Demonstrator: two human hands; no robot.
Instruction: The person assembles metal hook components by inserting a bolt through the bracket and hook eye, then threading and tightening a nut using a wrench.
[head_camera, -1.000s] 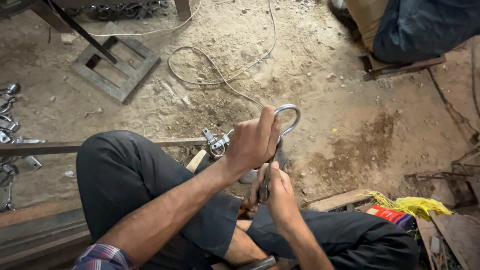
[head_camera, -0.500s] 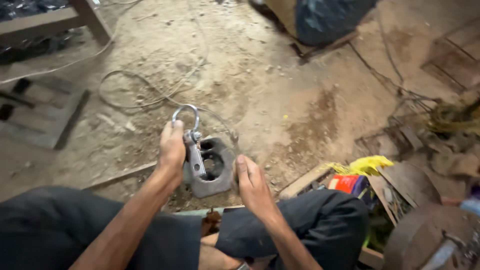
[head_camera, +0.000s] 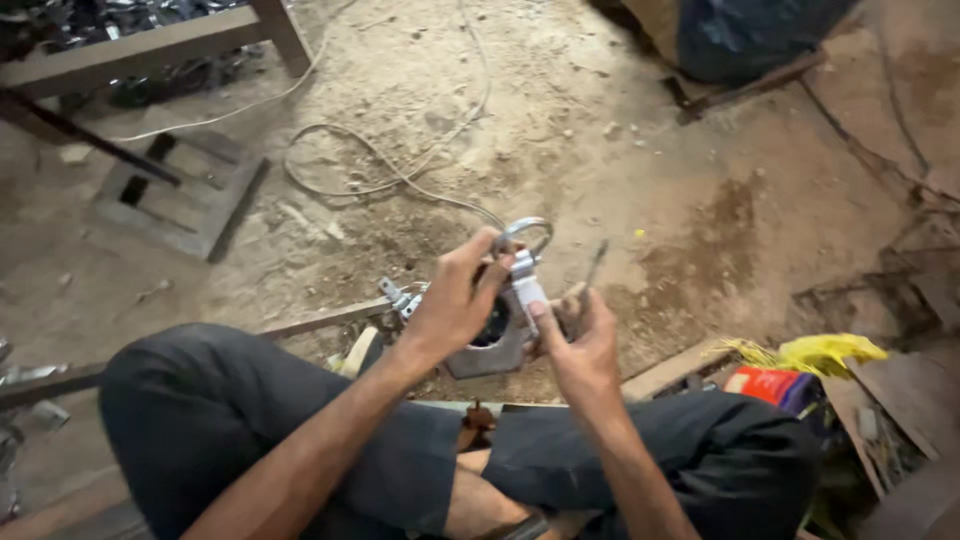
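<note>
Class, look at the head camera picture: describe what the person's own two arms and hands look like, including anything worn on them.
Both forearms are bare, with no sleeve in view. The left hand and the right hand wear no gloves, and no rings or watch can be made out on them. The fingers are uncovered. The legs below are in dark trousers.

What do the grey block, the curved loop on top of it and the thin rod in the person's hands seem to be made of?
Grey block: likely cast metal, dull matte grey with thick walls and a round hole.
Curved loop: probably plated steel, bright and shiny along the bend.
Thin rod by the right hand: looks like dark metal, though too small to be sure.
The left hand covers part of the block.
</note>
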